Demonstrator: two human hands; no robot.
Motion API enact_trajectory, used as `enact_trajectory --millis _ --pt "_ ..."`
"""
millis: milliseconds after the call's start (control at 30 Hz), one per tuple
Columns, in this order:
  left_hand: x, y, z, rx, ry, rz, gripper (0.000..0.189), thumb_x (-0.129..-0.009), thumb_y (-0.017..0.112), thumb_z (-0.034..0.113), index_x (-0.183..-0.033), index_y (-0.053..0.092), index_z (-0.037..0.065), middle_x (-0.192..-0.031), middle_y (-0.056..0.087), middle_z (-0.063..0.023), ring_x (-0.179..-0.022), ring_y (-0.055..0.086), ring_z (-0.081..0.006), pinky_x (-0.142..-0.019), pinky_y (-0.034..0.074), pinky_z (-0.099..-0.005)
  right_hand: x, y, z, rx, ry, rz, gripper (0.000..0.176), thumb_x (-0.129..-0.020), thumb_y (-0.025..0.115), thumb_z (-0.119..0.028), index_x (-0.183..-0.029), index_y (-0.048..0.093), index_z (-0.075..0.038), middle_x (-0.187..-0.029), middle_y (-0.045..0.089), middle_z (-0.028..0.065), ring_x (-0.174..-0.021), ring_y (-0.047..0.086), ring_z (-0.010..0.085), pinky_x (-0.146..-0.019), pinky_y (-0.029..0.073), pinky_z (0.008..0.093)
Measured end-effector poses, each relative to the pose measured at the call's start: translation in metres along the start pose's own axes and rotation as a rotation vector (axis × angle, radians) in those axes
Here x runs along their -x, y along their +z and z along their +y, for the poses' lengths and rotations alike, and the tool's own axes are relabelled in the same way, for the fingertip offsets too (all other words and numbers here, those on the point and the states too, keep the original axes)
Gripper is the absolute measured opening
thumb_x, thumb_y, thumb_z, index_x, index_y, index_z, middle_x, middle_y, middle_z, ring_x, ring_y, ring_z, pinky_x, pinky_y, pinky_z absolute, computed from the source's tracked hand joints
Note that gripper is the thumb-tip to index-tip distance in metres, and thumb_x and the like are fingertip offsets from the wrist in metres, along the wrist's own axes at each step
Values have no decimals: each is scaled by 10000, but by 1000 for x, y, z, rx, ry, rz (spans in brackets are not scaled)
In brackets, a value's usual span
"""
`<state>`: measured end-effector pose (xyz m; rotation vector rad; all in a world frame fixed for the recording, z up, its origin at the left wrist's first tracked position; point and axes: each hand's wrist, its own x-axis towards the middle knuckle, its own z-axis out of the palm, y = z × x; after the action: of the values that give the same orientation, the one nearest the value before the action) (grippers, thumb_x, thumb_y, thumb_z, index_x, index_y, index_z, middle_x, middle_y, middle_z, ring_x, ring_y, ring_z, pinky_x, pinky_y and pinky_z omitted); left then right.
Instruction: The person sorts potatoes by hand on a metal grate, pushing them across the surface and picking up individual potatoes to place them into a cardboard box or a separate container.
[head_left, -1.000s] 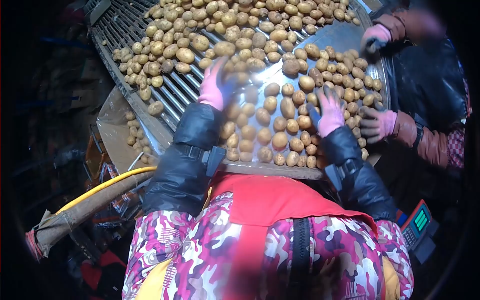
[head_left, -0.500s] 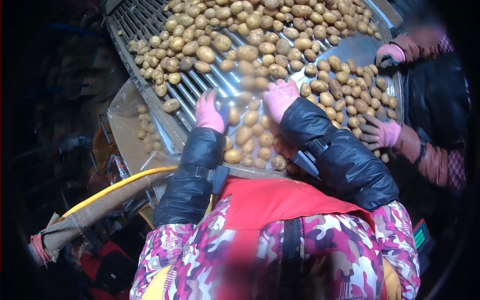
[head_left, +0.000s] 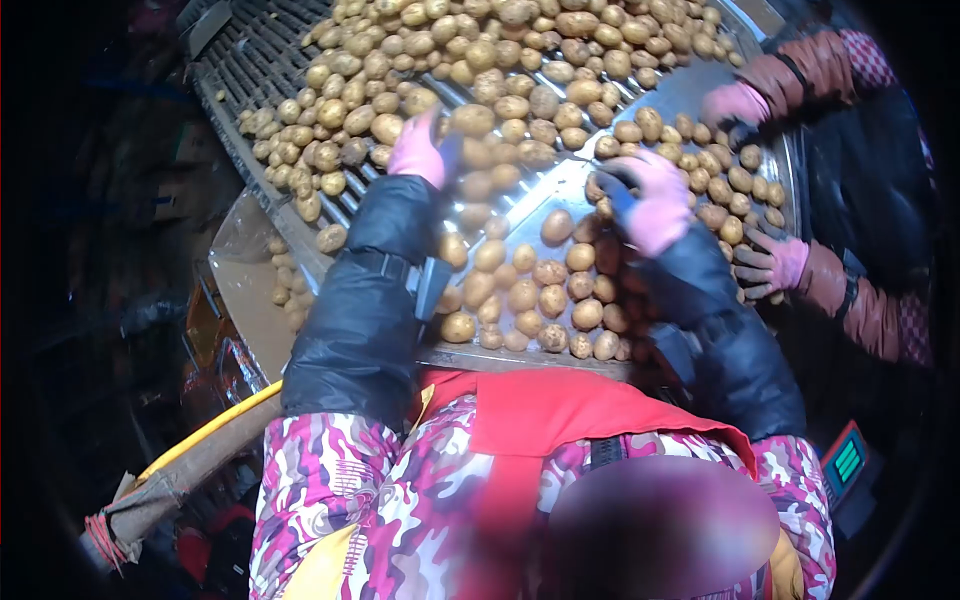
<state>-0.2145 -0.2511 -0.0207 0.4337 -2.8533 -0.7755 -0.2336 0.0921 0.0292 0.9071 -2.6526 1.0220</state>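
The left hand (head_left: 418, 150) has gone farther up than it was a moment ago. It now sits where the bars (head_left: 245, 60) meet the flat metal bench (head_left: 685, 85), right on top of the potatoes (head_left: 545, 290) there. It is blurred, so I cannot tell if its grip is apart or clamped on a potato.

The right hand (head_left: 652, 205) has changed too. Half a second ago it was in the middle of the bench with the palm up. Now it is over to the right, palm down, fingers bent over some potatoes. I cannot tell if that grip is shut on one or only resting on them.

With both hands pulled apart, a bunch of potatoes lies in the open between the two sleeves, close to the near edge (head_left: 520, 358) of the bench. To me, that means this bunch is free of the hands for now, and each hand is busy with a new spot.

There is not much room. Potatoes cover most of the bars and the bench. On the right, another person's hands (head_left: 772, 265) work just beside the right hand, so that side is tight. On the left, the bench edge drops to a bag (head_left: 240, 290) with a few potatoes in it. A hose (head_left: 205, 435) runs below.
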Motion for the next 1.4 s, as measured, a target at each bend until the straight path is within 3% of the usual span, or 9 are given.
enact_trajectory --millis 300,433,500,667,767,867,967,1200,1400 --pt "9 2 58 -242 -72 -186 874 -787 854 478 -1539 492 220 -1420 586 -221 -1308 574 -397 -1105 471 -476 290 -179 3 38 532 -328 29 -791 757 -104 -804 742 -83 -825 686 130 -778 652 349 -706 517 464" --pt "-27 20 22 -159 -81 -224 942 -762 846 537 -1550 476 177 -1460 579 -218 -1359 550 -372 -1148 442 -463 496 -181 -16 39 861 -1395 229 -797 720 -272 -907 818 -96 -981 771 178 -881 727 395 -831 576 471" --pt "-35 21 32 -199 5 -229 851 -806 782 582 -1506 537 164 -1399 631 -223 -1320 588 -373 -1115 472 -460 593 -188 -17 -217 1075 -1178 245 -807 699 -275 -958 828 -131 -994 766 181 -912 723 407 -870 577 472" --pt "-42 15 38 42 -81 -178 733 -853 735 619 -1352 670 87 -1164 751 -184 -1065 722 -322 -951 543 -409 500 -168 -23 183 863 -1173 228 -833 709 -264 -962 815 -109 -984 754 199 -924 722 403 -831 570 501" --pt "16 -21 109 573 -59 -253 614 -907 779 493 -1338 680 68 -1086 757 -86 -965 696 -180 -875 557 -345 323 -153 -38 -454 1098 -426 295 -999 697 -317 -988 761 -30 -775 707 59 -595 644 220 -624 537 324" --pt "42 -2 112 470 456 -490 457 -975 720 339 -1354 685 86 -1210 748 -147 -1136 704 -248 -975 545 -363 220 -109 -32 -1239 1111 -70 504 -1062 593 -287 -1503 507 -58 -1239 619 108 -1114 656 206 -822 589 326" --pt "28 -27 133 -54 132 -409 442 -958 688 351 -1318 682 94 -1295 702 -161 -1235 642 -360 -1054 505 -443 186 -51 -15 -1513 882 -86 547 -1068 577 -258 -1560 436 -65 -1493 524 150 -1282 625 323 -965 594 440" --pt "13 -7 112 -430 116 -486 453 -957 570 292 -1375 593 119 -1286 689 -193 -1212 651 -380 -1035 508 -507 150 -32 -52 -1496 1496 165 459 -1068 559 -422 -1359 635 -76 -1090 720 106 -845 708 216 -680 608 344" --pt "51 2 105 -87 -35 -589 491 -926 684 445 -1275 634 103 -1211 710 -221 -1152 680 -405 -985 539 -491 148 -22 -31 -1093 1162 20 372 -987 629 -400 -1069 697 -44 -919 674 40 -802 667 161 -687 566 320"
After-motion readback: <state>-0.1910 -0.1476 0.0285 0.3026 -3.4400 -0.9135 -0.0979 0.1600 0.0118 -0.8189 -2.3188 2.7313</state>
